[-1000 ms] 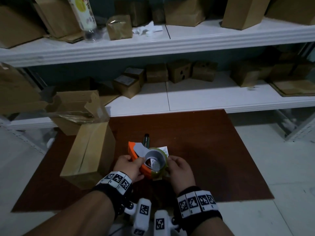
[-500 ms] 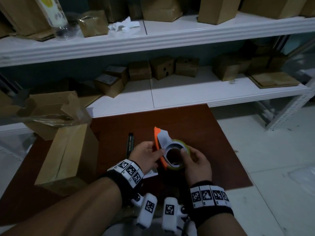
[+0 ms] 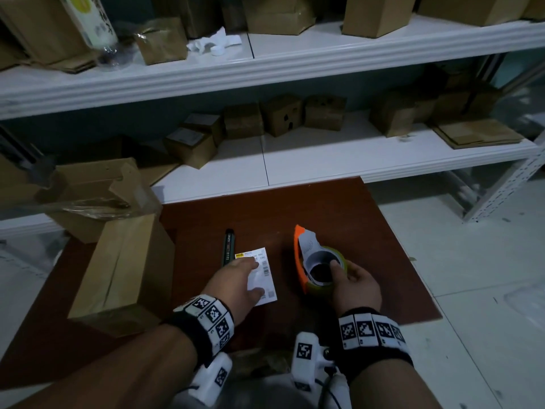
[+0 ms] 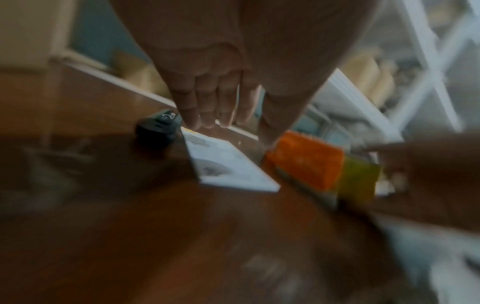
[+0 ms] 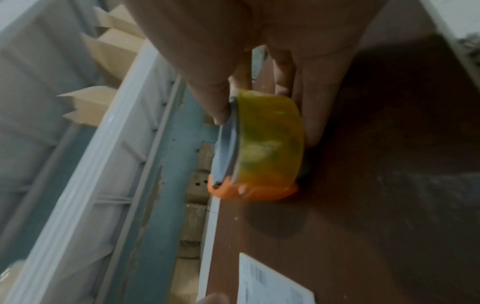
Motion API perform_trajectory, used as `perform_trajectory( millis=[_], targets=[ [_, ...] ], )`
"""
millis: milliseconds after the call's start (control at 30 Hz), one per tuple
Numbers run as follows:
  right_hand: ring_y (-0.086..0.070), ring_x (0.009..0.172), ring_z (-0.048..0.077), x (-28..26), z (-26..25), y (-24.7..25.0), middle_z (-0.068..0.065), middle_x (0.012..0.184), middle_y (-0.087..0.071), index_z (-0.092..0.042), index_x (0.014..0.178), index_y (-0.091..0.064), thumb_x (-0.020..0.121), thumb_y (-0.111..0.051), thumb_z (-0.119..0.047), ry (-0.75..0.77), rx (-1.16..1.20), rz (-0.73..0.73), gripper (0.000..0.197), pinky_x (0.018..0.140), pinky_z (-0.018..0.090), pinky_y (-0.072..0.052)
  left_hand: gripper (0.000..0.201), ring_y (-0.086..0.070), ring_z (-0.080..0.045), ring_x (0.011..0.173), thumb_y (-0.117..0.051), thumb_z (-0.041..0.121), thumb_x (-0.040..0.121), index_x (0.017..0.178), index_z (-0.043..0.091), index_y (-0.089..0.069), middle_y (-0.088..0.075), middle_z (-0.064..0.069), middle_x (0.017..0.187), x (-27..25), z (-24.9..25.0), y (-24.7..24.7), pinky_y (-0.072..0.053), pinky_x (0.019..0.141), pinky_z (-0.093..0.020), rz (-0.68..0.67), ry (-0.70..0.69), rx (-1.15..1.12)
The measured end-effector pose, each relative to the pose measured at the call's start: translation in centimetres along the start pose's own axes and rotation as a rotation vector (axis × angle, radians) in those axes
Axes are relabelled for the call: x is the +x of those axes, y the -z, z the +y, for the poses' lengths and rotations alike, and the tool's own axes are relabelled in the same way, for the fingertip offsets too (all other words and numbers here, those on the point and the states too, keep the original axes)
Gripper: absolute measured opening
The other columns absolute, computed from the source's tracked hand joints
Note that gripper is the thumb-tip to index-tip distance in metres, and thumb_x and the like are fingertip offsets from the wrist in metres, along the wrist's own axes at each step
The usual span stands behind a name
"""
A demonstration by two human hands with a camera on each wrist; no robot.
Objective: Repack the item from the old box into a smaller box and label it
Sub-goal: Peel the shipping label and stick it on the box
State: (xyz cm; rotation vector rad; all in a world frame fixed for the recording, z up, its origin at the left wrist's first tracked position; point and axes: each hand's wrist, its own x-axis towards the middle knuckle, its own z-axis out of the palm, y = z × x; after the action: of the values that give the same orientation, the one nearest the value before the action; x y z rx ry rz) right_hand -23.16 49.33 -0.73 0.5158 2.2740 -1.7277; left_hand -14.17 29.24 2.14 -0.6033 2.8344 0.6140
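In the head view, the left hand point(image 3: 236, 283) lies flat over a white printed paper label point(image 3: 263, 278) on the reddish-brown board point(image 3: 339, 208), fingers stretched out and spread, gripping nothing. Just left of the label lies a dark marker pen point(image 3: 228, 246). The right hand point(image 3: 355, 283) grasps an orange tape dispenser with a yellowish tape roll point(image 3: 317, 268), thumb hooked into the roll's core. A tall closed brown cardboard box point(image 3: 124, 273) stands at the board's left edge, and an opened brown carton point(image 3: 88, 193) sits behind it.

The left wrist view, blurred, shows straight fingers point(image 4: 207, 102) above the label's far edge, the dispenser just to the right.

The right wrist view shows the thumb and fingers point(image 5: 309, 107) clamping the roll's two sides above the board.
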Motion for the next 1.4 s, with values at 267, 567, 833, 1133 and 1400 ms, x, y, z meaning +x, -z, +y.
perform_trajectory(
  millis=[267, 567, 833, 1133, 1400],
  targets=[
    [-0.06, 0.119, 0.032, -1.8, -1.1, 0.0, 0.012, 0.128, -0.066, -0.01, 0.138, -0.059, 0.095, -0.062, -0.036, 0.022, -0.146, 0.012, 0.05, 0.093, 0.037, -0.045, 0.069, -0.018, -0.016, 0.153, -0.06, 0.037, 0.098, 0.158, 0.023, -0.027, -0.02, 0.004, 0.167, -1.1, -0.5, -1.7, -0.017, 0.122, -0.029, -0.159, -0.114, 0.254],
    [-0.031, 0.147, 0.013, -5.8, -3.5, 1.4, -0.002, 0.159, -0.036, -0.018, 0.154, -0.036, 0.096, -0.062, -0.027, 0.354, -0.034, 0.096, 0.065, 0.117, 0.032, -0.027, 0.057, -0.031, -0.018, 0.142, -0.058, 0.045, 0.095, 0.148, 0.027, -0.046, -0.035, 0.006, 0.157, -4.6, -1.1, -1.3, -0.031, 0.118, -0.035, -0.188, -0.195, 0.375],
    [-0.067, 0.07, 0.02, -7.1, -3.0, -1.5, 0.003, 0.073, -0.069, -0.014, 0.088, -0.069, 0.097, -0.062, -0.019, 0.219, 0.269, -0.273, 0.013, 0.072, 0.046, -0.061, 0.058, -0.039, -0.01, 0.133, -0.065, 0.053, 0.09, 0.142, 0.033, -0.047, -0.043, 0.014, 0.142, -6.7, -2.8, -1.2, -0.034, 0.112, -0.029, -0.007, -0.041, 0.076],
    [-0.068, 0.073, 0.029, -7.6, -1.6, -4.4, 0.01, 0.076, -0.069, -0.007, 0.088, -0.067, 0.096, -0.063, -0.034, 0.048, -0.1, -0.511, 0.028, 0.076, 0.056, -0.06, 0.093, -0.034, -0.022, 0.14, -0.078, 0.044, 0.081, 0.156, 0.028, -0.025, -0.038, 0.004, 0.154, -4.0, -3.5, -0.7, -0.035, 0.114, -0.04, -0.089, 0.063, 0.212],
    [-0.069, 0.089, 0.025, -8.0, -1.6, -5.6, 0.003, 0.088, -0.072, -0.022, 0.087, -0.069, 0.089, -0.062, -0.048, 0.029, -0.199, -0.571, 0.027, 0.089, 0.055, -0.056, 0.02, -0.058, -0.014, 0.101, -0.075, 0.028, 0.088, 0.087, 0.033, -0.056, -0.057, 0.007, 0.11, -4.1, -5.2, -0.1, -0.05, 0.092, -0.033, -0.033, 0.186, -0.052]
  ],
)
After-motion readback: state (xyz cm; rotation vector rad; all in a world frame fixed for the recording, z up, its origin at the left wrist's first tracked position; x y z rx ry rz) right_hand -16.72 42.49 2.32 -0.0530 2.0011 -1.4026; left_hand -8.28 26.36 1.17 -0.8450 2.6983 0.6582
